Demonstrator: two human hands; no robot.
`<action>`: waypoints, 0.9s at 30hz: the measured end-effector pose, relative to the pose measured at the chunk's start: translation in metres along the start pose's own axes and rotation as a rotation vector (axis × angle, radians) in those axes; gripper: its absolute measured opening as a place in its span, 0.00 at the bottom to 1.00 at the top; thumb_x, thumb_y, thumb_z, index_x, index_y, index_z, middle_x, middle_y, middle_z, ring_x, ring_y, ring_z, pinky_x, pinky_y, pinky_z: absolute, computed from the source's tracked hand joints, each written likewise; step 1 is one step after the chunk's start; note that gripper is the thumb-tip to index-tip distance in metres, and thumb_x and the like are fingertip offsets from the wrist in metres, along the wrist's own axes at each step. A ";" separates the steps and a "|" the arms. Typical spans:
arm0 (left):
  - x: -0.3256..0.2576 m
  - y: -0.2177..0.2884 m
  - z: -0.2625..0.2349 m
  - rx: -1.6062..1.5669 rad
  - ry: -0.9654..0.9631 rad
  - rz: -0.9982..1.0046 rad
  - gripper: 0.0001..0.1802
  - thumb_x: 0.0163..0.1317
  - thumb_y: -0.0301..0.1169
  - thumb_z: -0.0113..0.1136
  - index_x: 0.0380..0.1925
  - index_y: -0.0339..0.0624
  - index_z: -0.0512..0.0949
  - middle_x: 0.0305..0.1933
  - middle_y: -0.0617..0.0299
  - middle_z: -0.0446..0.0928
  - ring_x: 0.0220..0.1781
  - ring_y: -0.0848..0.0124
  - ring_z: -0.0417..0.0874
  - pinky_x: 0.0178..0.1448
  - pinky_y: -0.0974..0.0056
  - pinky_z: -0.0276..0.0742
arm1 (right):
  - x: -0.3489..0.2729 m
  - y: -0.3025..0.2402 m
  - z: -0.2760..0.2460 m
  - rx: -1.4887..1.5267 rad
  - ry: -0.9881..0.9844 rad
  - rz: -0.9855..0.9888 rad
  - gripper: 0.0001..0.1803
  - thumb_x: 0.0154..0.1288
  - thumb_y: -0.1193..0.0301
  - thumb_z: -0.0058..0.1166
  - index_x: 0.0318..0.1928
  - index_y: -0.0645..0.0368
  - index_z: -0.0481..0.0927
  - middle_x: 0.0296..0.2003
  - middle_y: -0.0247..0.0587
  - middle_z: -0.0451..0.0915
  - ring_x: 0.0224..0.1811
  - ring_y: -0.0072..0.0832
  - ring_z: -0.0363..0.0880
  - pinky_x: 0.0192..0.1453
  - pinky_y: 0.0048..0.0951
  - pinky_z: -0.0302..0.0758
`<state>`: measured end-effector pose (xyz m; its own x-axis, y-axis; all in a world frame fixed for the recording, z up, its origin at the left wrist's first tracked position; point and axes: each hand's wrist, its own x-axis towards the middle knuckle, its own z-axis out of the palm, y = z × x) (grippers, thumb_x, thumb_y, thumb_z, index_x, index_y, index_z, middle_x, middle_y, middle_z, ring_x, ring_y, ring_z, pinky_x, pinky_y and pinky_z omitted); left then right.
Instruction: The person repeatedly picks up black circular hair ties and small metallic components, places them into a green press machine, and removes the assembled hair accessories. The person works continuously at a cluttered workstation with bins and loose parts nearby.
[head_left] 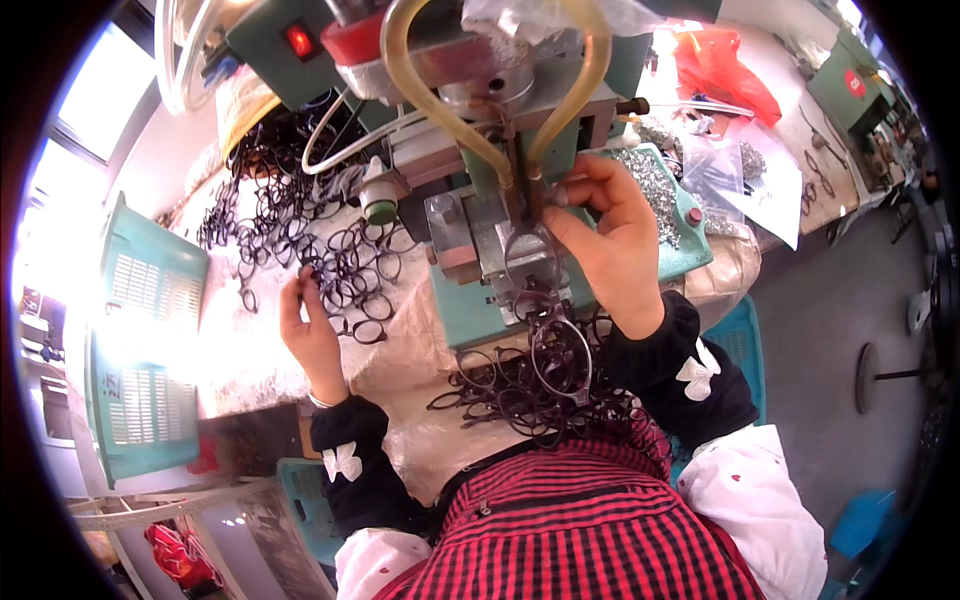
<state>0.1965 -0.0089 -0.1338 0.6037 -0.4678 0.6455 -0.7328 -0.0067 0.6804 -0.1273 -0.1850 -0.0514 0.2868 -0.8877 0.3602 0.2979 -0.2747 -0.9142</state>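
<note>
At the green bench machine (pixel 470 315), my right hand (pixel 615 250) has its thumb and fingers closed at the end of a dark eyeglass frame (pixel 533 260). That frame lies across the metal jig, under the tool where two yellowish hoses come down. A second eyeglass frame (pixel 562 360) hangs below it, toward a dark heap in front of me. On the left, my left hand (pixel 312 345) pinches with thumb and forefinger at the edge of a pile of dark eyeglass frames (pixel 340 260). Its fingertips partly hide the piece they grip.
A teal tray (pixel 690 245) of small shiny metal parts stands right of the machine. Farther right are a red plastic bag (pixel 725 75) and a white sheet (pixel 780 190). A teal plastic basket (pixel 150 350) stands at the far left. More eyeglass frames (pixel 500 390) lie heaped before my lap.
</note>
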 end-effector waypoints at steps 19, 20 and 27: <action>-0.020 0.251 0.072 -1.133 -1.148 -1.226 0.21 0.83 0.44 0.33 0.40 0.40 0.68 0.33 0.37 0.83 0.25 0.52 0.86 0.25 0.62 0.79 | 0.014 0.012 -0.070 -1.124 -0.033 -0.315 0.10 0.55 0.72 0.66 0.39 0.58 0.86 0.47 0.49 0.84 0.59 0.50 0.79 0.64 0.45 0.75; -0.022 0.251 0.075 -1.133 -1.133 -1.192 0.20 0.83 0.44 0.34 0.39 0.40 0.68 0.32 0.37 0.83 0.25 0.52 0.85 0.25 0.62 0.78 | 0.010 0.029 -0.091 -1.304 0.024 -0.313 0.10 0.54 0.70 0.68 0.38 0.55 0.87 0.49 0.50 0.83 0.61 0.51 0.77 0.64 0.46 0.74; -0.029 0.251 0.076 -1.110 -1.027 -1.182 0.20 0.83 0.42 0.36 0.37 0.40 0.70 0.31 0.40 0.83 0.23 0.51 0.84 0.24 0.62 0.76 | 0.005 0.053 -0.110 -1.144 0.027 -0.442 0.05 0.55 0.72 0.67 0.34 0.54 0.85 0.50 0.50 0.82 0.61 0.52 0.77 0.64 0.46 0.75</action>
<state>-0.0284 -0.0642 -0.0081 -0.1231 -0.9157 -0.3825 0.6009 -0.3756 0.7056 -0.2097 -0.2446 -0.1181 0.3406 -0.6395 0.6892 -0.6100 -0.7081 -0.3556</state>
